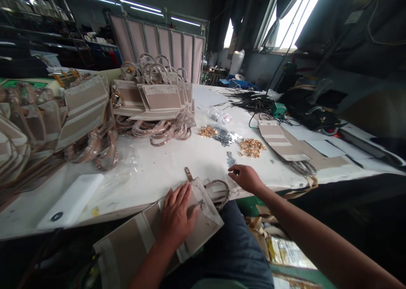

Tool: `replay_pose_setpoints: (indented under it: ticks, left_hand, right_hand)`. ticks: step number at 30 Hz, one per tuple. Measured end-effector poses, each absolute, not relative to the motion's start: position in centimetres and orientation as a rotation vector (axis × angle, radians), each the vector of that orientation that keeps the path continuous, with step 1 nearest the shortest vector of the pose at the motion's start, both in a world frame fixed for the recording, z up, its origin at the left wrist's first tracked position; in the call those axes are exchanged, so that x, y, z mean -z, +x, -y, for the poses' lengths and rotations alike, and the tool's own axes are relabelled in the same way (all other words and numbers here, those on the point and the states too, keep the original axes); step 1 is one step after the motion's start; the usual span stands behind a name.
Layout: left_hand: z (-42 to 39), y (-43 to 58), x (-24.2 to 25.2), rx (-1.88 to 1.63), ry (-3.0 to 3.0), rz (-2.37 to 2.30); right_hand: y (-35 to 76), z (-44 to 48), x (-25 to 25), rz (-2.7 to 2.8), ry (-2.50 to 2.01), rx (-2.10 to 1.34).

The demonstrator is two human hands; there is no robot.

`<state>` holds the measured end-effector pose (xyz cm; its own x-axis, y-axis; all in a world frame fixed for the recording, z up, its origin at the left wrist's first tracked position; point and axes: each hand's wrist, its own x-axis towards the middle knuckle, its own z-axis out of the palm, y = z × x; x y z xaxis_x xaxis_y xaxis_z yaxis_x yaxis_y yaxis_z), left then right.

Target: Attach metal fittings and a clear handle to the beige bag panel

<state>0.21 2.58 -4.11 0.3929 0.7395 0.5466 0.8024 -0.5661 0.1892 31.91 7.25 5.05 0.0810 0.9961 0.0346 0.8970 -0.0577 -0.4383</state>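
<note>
A beige bag panel (123,246) slants across my lap, against the table's front edge. My left hand (178,215) lies flat on it with the fingers stretched out. A wrapped loop handle (226,192) sticks out at its right end, and a small strap with a metal fitting (188,174) points up past its top edge. Over the table edge, my right hand (245,177) has its thumb and fingers curled together; whatever they may hold is hidden. Just beyond those fingertips lies a small group of silver metal plates (231,159). Gold-coloured fittings (251,147) are heaped behind it.
A larger silver heap (223,137) and more gold pieces (208,131) lie farther back. Stacked bag panels with wrapped handles (161,96) crowd the left. Another panel (275,139) lies at right, near black cords (250,101). A white device (71,202) sits at the front left.
</note>
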Motion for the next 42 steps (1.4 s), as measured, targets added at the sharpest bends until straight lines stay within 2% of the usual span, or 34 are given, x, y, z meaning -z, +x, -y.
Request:
replay_pose_setpoints:
  ticks: [7, 19, 25, 31, 36, 42]
  left_hand:
    - [-3.0, 0.1, 4.4, 0.93, -2.502, 1.351]
    - [-2.7, -0.1, 4.4, 0.921, -2.527, 1.394]
    - [-2.4, -0.2, 4.3, 0.942, -2.558, 1.482]
    - [-2.0, 0.0, 3.8, 0.986, -2.593, 1.572]
    - [-2.0, -0.1, 3.5, 1.049, -2.608, 1.561]
    - [-1.9, 0.4, 3.3, 1.286, -2.585, 1.699]
  right_hand:
    - [35.9, -10.9, -3.1, 1.816, -2.205, -0.344]
    - [37.0, -11.6, -2.0, 1.708, -2.086, -0.487]
    - [36.9, -11.2, -3.4, 1.69, -2.015, -0.564]
    - [30.7, -8.7, -6.7, 1.7, -1.76, -0.83]
    - [21.5, -7.3, -6.3, 1.65, -1.566, -1.212]
    - [18.2, -7.9, -4.7, 1.745, -1.649, -1.087]
